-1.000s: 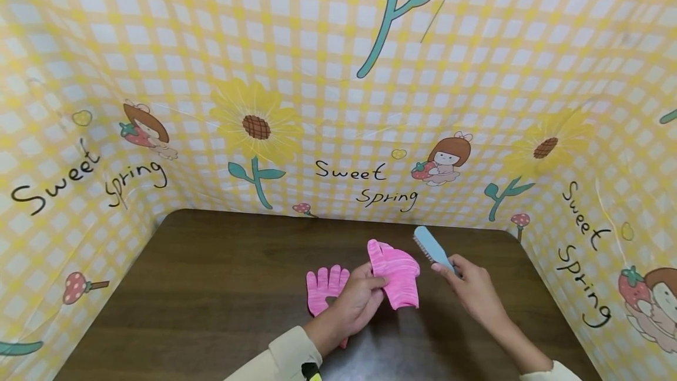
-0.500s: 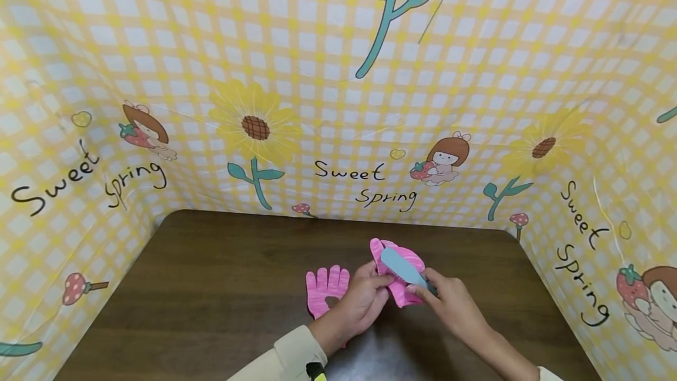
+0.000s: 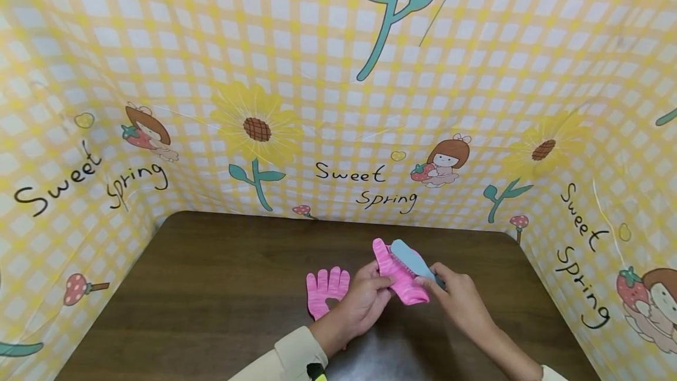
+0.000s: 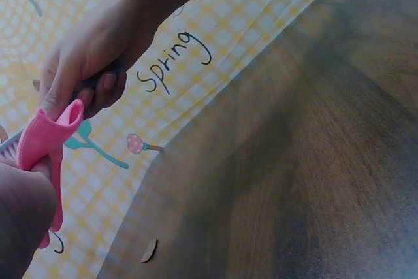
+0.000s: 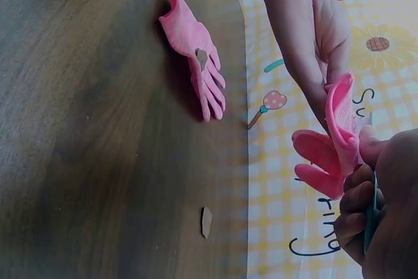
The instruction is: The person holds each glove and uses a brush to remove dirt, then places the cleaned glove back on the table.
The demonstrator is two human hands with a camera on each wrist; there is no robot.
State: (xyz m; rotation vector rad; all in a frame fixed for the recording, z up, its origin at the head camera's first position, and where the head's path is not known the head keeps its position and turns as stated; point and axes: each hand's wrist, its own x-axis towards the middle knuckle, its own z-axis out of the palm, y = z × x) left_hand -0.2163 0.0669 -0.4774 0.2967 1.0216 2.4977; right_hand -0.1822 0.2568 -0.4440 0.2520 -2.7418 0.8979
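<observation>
Left grip firmly on the pink glove, thumb laid across the fabric and fingers tucked behind! That glove sits up off the tabletop, just right of the left thumb, 1 glove finger poking upward and away, the cuff end slanting down to the right. And look at the right grip: curled around the handle of the blue brush, thumb and fingers tight, with the glove just off to the left of those fingertips. So the glove lies squarely between the 2 grips! The brush head slants up and left across the glove's upper right side, bristles turned toward the pink fabric; whether they press in, I can't quite tell. Over to the left, a 2nd glove, pink as well, lies flat on the tabletop, fingers pointing away, a brown patch on it, partly hidden by the left forearm. The right wrist view picks out a small brownish scrap on the wood, well apart from the 2nd glove. Yellow checked cloth rises behind it all.
</observation>
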